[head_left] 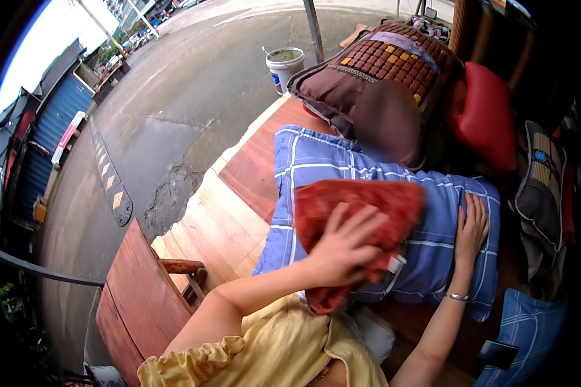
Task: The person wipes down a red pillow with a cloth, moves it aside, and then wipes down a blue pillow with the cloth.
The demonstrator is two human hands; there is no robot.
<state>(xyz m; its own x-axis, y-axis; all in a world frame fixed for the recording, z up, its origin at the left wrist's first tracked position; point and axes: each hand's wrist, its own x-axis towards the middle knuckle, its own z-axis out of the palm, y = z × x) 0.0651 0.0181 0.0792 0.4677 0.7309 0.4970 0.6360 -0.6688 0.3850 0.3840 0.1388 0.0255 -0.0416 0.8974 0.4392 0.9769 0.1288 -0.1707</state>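
Note:
A blue pillow [426, 271] with white check lines lies in front of me at the middle right. My left hand [348, 248] is over it, slightly blurred, its fingers curved over a red cloth [394, 200]. The cloth covers the pillow's middle, and a small white tag [397, 263] shows at its lower edge. On the pillow's right end rests my right hand [472, 226], flat with its fingers stretched out and nothing held. A silver bracelet [458, 297] is on the right wrist. What lies under the cloth is hidden.
A brown cushion [329, 90] with a beaded mat lies beyond the pillow, beside a red cushion [487, 116]. A white bucket [284, 68] stands on the ground. Wooden boards [213, 226] are on the left. More cushions [541, 187] and a blue checked cloth [529, 329] are at right.

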